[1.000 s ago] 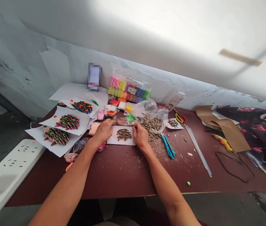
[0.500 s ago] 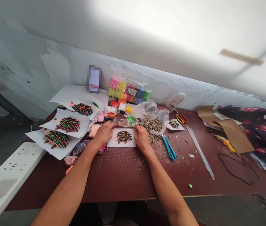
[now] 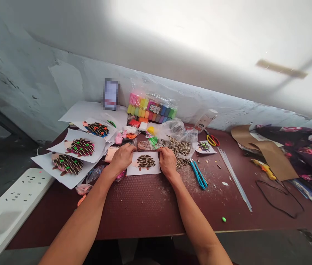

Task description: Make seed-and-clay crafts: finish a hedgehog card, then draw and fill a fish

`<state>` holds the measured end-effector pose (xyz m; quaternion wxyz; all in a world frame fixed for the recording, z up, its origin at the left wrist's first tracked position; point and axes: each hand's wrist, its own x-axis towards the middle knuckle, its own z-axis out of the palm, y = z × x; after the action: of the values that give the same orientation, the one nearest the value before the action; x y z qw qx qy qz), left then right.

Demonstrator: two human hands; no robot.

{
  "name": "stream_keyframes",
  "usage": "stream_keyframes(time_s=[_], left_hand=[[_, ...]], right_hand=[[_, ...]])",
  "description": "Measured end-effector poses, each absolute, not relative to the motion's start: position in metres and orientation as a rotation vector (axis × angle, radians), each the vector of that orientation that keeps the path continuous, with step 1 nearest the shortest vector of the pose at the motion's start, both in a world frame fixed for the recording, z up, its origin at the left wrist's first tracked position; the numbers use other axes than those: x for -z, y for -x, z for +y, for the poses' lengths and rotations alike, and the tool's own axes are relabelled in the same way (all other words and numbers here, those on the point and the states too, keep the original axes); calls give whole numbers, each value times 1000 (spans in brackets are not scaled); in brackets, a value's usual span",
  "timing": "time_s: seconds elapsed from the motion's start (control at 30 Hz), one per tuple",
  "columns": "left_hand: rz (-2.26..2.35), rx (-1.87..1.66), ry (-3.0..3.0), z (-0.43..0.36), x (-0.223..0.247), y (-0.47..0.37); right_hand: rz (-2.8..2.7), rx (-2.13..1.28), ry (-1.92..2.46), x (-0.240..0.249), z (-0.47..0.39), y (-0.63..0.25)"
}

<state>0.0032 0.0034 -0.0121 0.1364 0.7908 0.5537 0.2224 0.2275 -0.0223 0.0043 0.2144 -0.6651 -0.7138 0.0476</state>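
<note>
Where the seed-quilled hedgehog card (image 3: 145, 162) lies on the bench (image 3: 144, 206), near the sunflower seeds (image 3: 178, 148), the left hand (image 3: 122, 157) and right hand (image 3: 168, 161) curl around its sides; whether they grip it, I can't tell.

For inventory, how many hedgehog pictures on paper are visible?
5. Left: orange-dotted back picture, green-dotted middle picture, front picture; undotted picture between left hand and right hand; right: small picture. White papers may hide more.
</note>
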Motion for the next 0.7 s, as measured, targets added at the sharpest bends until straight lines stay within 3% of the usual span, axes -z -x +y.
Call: stream_keyframes(time_s=[0.4,0.7], left_hand=[[1525,-976,-2171,5,7,-6],[1125,-1226,-1406,6,-5,-12]], right_hand=[[-1832,-310,1738,-16,-4,-223],[-1325,-573,1208,-49,-8,-193]])
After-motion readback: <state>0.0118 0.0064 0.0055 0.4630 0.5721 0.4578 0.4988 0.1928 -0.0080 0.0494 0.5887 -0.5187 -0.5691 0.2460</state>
